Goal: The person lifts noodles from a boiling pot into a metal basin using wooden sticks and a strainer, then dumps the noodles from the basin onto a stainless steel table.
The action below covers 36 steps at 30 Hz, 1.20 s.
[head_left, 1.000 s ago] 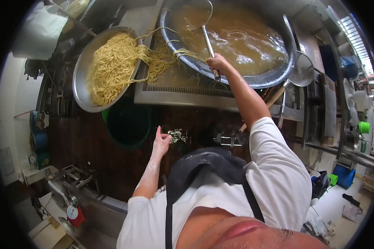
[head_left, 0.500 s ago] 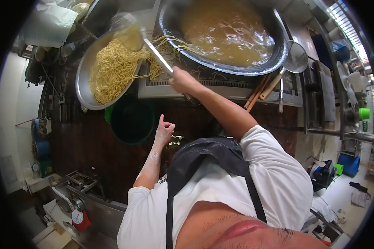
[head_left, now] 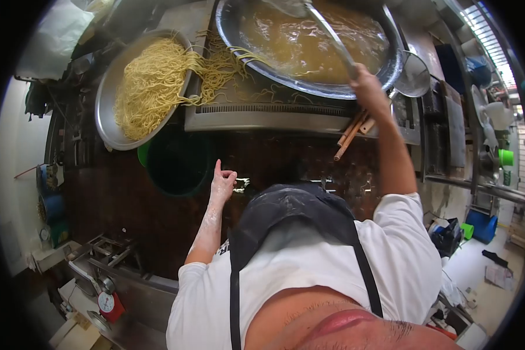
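Note:
My right hand is closed round the handle of a long metal strainer, whose head is over the far left part of a big round pot of cloudy, bubbling liquid. A metal bowl at the left is heaped with yellow noodles. More noodles trail from the bowl across the steel stove top, and some hang over the pot's rim. My left hand, dusted white, hangs in the air below the stove edge, index finger stretched out and holding nothing.
A second strainer rests right of the pot, near wooden handles jutting over the stove edge. A dark green bucket stands below the bowl. At the lower left are a red scale and a metal frame. Shelving is at the right.
My right hand has swung the strainer from above the noodle bowl back rightward over the pot. My left hand has stayed nearly in place. The whole view has shifted slightly.

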### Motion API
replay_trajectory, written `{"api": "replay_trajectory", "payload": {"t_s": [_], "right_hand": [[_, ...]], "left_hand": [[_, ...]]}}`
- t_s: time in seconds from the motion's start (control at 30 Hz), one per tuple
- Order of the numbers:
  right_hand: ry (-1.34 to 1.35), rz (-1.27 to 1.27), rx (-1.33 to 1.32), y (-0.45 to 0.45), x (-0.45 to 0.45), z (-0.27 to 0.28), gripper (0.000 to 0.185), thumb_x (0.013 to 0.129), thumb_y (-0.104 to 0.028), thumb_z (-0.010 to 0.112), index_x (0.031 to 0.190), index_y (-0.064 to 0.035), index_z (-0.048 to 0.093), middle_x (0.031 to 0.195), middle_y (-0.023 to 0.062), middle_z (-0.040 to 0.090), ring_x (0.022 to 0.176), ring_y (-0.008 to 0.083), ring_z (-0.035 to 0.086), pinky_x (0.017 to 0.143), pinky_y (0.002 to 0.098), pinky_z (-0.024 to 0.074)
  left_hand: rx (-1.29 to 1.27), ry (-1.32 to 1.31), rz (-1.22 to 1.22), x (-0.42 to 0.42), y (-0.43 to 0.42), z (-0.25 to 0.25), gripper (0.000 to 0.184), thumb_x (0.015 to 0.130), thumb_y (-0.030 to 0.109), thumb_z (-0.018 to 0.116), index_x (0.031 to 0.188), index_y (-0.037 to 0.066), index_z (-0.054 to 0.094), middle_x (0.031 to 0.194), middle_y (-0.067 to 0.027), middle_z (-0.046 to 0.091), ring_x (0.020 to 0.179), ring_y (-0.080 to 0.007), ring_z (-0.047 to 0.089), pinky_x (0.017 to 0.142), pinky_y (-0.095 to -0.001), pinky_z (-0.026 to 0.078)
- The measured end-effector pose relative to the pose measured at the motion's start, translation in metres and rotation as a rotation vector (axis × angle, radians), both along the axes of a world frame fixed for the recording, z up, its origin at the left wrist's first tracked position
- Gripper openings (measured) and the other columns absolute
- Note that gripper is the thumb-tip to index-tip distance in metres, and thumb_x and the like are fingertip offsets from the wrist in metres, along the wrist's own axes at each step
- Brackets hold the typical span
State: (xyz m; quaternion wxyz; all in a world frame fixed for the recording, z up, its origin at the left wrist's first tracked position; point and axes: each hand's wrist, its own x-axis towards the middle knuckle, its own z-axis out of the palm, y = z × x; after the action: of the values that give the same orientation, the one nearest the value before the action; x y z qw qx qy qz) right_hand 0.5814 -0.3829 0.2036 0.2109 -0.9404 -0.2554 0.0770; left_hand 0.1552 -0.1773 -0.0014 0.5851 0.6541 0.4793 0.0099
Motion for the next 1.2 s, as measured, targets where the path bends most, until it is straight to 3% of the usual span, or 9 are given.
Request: {"api": "replay_trajectory", "payload": {"t_s": [0.1,0.23,0.47,0.57,0.67,0.83,0.97,1.03,1.2], "right_hand": [[-0.087,-0.006,-0.201,-0.090,0.031,0.027,0.043,0.091,-0.022,0.066,0.129,-0.0084,0.050,0.109,0.0260,0.067,0.105,0.0446,0.063,0.087,0.0506,0.0495],[-0.084,0.003,-0.352,-0.180,0.050,0.083,0.041,0.085,-0.015,0.071,0.122,-0.0055,0.056,0.103,0.0256,0.066,0.103,0.0431,0.062,0.085,0.0470,0.0479],[-0.041,0.130,-0.704,-0.209,0.043,0.151,0.043,0.085,-0.009,0.069,0.125,-0.0111,0.054,0.099,0.0240,0.066,0.099,0.0443,0.062,0.082,0.0499,0.0492],[-0.030,0.130,-0.771,-0.205,0.041,0.113,0.049,0.086,-0.007,0.065,0.131,-0.0206,0.051,0.096,0.0239,0.066,0.096,0.0437,0.064,0.080,0.0521,0.0518],[-0.026,0.202,-0.843,-0.170,0.027,0.048,0.041,0.092,-0.002,0.048,0.132,-0.0106,0.046,0.092,0.0223,0.068,0.088,0.0420,0.067,0.073,0.0522,0.0529],[-0.018,0.267,-0.650,-0.075,0.031,-0.077,0.032,0.095,-0.006,0.040,0.125,0.0054,0.045,0.094,0.0265,0.068,0.090,0.0433,0.067,0.076,0.0539,0.0527],[-0.049,0.192,-0.485,0.014,0.075,-0.144,0.024,0.098,-0.011,0.039,0.114,0.0034,0.050,0.097,0.0260,0.070,0.091,0.0431,0.069,0.079,0.0514,0.0555],[-0.060,0.208,-0.463,0.057,0.100,-0.150,0.027,0.098,-0.013,0.040,0.115,0.0026,0.052,0.101,0.0256,0.069,0.096,0.0416,0.069,0.081,0.0497,0.0560],[-0.037,0.069,-0.467,0.141,0.152,-0.142,0.036,0.099,-0.020,0.039,0.122,-0.0013,0.060,0.118,0.0208,0.067,0.109,0.0352,0.067,0.091,0.0467,0.0536]], "left_hand": [[0.015,0.000,-0.075,0.019,0.004,-0.008,0.085,0.089,0.015,0.067,0.156,0.002,0.017,0.091,-0.0069,0.068,0.069,-0.0136,0.064,0.068,-0.0304,0.055],[0.025,-0.039,-0.173,0.060,0.010,0.002,0.084,0.090,0.017,0.067,0.155,0.002,0.018,0.092,-0.0078,0.068,0.071,-0.0157,0.065,0.071,-0.0308,0.055],[0.044,-0.067,-0.231,0.111,0.019,0.008,0.083,0.090,0.017,0.067,0.155,0.002,0.018,0.094,-0.0086,0.068,0.073,-0.0163,0.066,0.072,-0.0315,0.055],[0.022,-0.059,-0.213,0.110,0.020,-0.008,0.084,0.090,0.018,0.068,0.156,0.006,0.018,0.097,-0.0067,0.067,0.071,-0.0128,0.064,0.066,-0.0281,0.054],[0.004,-0.027,-0.179,0.101,0.017,-0.016,0.084,0.090,0.018,0.068,0.157,0.007,0.018,0.098,-0.0054,0.066,0.070,-0.0106,0.063,0.062,-0.0260,0.053],[-0.026,0.017,-0.085,0.073,0.007,-0.023,0.084,0.090,0.015,0.066,0.157,0.006,0.016,0.096,-0.0060,0.066,0.070,-0.0103,0.063,0.062,-0.0250,0.053],[-0.063,0.009,0.022,0.052,-0.005,-0.028,0.084,0.091,0.014,0.065,0.157,0.004,0.015,0.097,-0.0067,0.067,0.070,-0.0108,0.063,0.062,-0.0248,0.053],[-0.074,0.029,0.071,0.047,-0.011,-0.014,0.084,0.090,0.016,0.066,0.155,-0.001,0.016,0.095,-0.0065,0.068,0.073,-0.0129,0.064,0.071,-0.0268,0.053],[-0.057,0.021,0.052,0.041,-0.022,-0.020,0.086,0.090,0.016,0.067,0.156,0.002,0.014,0.097,-0.0067,0.067,0.073,-0.0117,0.064,0.066,-0.0257,0.053]]}}
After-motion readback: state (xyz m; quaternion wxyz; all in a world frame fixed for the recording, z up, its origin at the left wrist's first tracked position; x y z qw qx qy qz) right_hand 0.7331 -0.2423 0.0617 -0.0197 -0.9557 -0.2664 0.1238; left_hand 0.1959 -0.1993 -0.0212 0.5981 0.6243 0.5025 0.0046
